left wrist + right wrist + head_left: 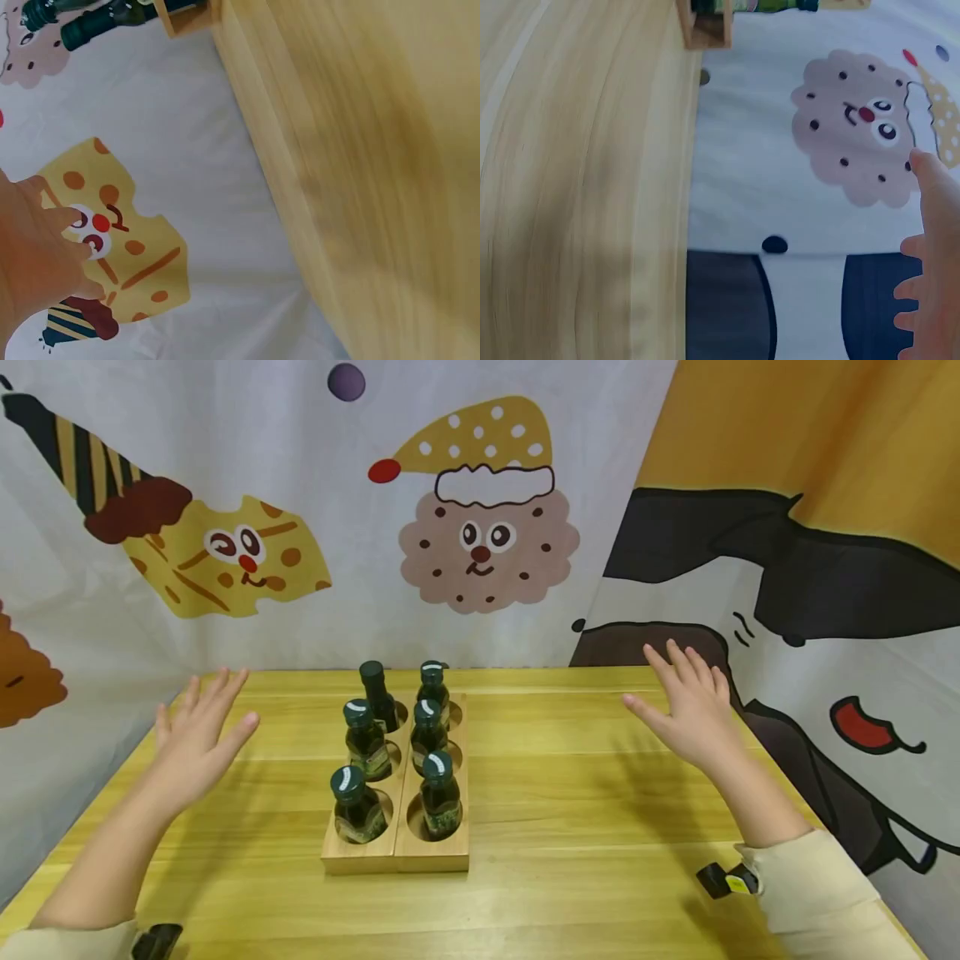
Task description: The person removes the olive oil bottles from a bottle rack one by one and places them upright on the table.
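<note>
Two rows of small dark green bottles with dark caps stand in a light wooden rack [397, 863] with round holes. The nearest are a left front bottle [360, 814] and a right front bottle [441, 802]; the back left bottle [378, 697] leans a little and has a longer dark neck. To the left of the rack, my left hand [191, 743] is raised over the table with fingers spread, holding nothing. My right hand [690, 714], likewise spread and holding nothing, hovers on the far side to the right. Both hands are well apart from the bottles.
The rack stands on a yellowish wooden table [547, 827]. Behind the table hangs a pale curtain [360, 577] printed with cartoon food faces, and it continues along both sides. A dark wrist device [723, 880] sits at the right sleeve, another at the left sleeve.
</note>
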{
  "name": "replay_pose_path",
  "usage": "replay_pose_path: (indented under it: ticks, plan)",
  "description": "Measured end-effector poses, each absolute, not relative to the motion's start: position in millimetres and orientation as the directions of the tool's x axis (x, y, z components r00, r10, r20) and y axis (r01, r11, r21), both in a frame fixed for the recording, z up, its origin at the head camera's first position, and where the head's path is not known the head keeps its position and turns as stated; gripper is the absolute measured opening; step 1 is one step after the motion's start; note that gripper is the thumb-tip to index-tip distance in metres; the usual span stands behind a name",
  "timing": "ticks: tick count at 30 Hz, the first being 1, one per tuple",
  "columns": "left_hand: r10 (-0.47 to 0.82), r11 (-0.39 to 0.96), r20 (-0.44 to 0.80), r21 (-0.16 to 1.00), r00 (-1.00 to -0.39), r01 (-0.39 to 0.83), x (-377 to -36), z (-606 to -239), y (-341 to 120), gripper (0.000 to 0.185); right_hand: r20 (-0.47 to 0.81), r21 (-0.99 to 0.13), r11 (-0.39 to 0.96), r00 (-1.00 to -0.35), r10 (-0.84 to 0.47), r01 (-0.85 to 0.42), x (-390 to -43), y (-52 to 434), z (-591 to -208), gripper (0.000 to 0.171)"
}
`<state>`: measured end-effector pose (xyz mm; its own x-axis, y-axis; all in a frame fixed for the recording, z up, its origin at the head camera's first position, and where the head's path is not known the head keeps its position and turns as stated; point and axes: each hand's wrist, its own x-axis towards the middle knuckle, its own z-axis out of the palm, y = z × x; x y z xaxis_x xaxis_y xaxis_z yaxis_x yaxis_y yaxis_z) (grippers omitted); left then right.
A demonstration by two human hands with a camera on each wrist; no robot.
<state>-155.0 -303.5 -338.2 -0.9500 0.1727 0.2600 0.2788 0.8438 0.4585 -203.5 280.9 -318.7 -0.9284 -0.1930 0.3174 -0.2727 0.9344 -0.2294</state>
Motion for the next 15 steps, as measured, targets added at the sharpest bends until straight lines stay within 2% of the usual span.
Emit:
replay_pose_path:
  ticks: [9, 15]
  plan:
    - [0.212, 0.648, 0.407, 0.622, -0.889, 0.439, -140.7, -352.3, -282.4, 0.06, 0.431, -0.287, 0.883, -0.874, -0.226, -0.371, -189.6, 255.0, -321.9, 0.075]
    - [0.199, 0.476, 0.385, 0.766, -0.901, 0.432, -131.9, -360.1, -272.5, 0.057, 0.488, -0.348, 0.83, -0.84, -0.237, -0.436, -181.4, 238.6, -327.6, 0.072]
